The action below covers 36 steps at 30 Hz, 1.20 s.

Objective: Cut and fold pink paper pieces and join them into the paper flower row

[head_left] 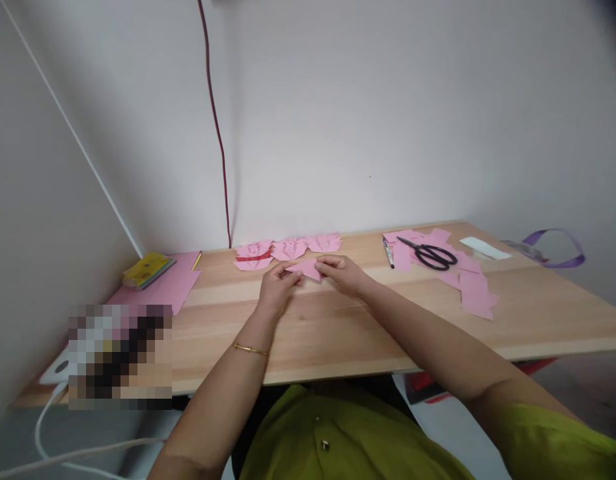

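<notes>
Firstly, the wall, pale and plain, with a dark red cord hanging down it. Below it, one wooden table. Pink sheets, at the table's left side, with a yellow-topped stack resting on them. Pink scraps, loosely overlapping, at the right; black-handled scissors lying over them. Pleated pink pieces, in a row along the wall just beyond the hands, a red band across the leftmost. White strip, right of the scissors. Marker, at the scraps' left edge. Pencil, by the sheets. Near left corner: pixelated, contents unclear.

Forearms, two, reaching inward from either side and converging mid-table. Left hand, bracelet at its wrist: fingers curled, pinching the left end of a folded pink paper. Right hand: thumb and fingers closed on its right end. Folded pink paper: between the hands, over the table's middle; whether it touches the wood cannot be told.
</notes>
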Available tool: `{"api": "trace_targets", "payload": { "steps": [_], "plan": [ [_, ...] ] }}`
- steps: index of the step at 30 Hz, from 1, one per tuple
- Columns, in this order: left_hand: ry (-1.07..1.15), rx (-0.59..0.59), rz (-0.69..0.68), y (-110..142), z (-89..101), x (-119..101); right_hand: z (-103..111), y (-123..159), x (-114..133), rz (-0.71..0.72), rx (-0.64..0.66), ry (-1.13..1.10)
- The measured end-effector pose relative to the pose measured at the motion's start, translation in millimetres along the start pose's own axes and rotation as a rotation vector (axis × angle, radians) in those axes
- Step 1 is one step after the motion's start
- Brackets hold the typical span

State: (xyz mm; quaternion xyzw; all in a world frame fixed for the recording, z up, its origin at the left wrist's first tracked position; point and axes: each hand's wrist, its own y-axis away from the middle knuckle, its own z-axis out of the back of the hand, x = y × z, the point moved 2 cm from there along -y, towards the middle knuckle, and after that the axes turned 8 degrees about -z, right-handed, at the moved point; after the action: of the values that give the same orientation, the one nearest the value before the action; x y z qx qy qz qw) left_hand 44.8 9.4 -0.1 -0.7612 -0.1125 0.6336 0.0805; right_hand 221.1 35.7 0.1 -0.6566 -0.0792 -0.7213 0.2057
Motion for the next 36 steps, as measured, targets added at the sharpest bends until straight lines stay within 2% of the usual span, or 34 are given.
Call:
{"api": "trace_targets", "payload": {
  "steps": [12, 25, 36],
  "plan": [
    [0.088, 0.013, 0.029, 1.1, -2.1, -2.0, 3.6, -1.2, -0.4, 0.004, -0.044, 0.058],
    [0.166, 0.002, 0.053, -1.7, 0.0, 2.2, 5.8, -2.5, -2.7, 0.037, -0.021, 0.059],
    [0.114, -0.005, 0.047, -1.9, 0.6, 4.6, 6.0, -0.9, 1.1, 0.015, -0.085, 0.167]
  ]
}}
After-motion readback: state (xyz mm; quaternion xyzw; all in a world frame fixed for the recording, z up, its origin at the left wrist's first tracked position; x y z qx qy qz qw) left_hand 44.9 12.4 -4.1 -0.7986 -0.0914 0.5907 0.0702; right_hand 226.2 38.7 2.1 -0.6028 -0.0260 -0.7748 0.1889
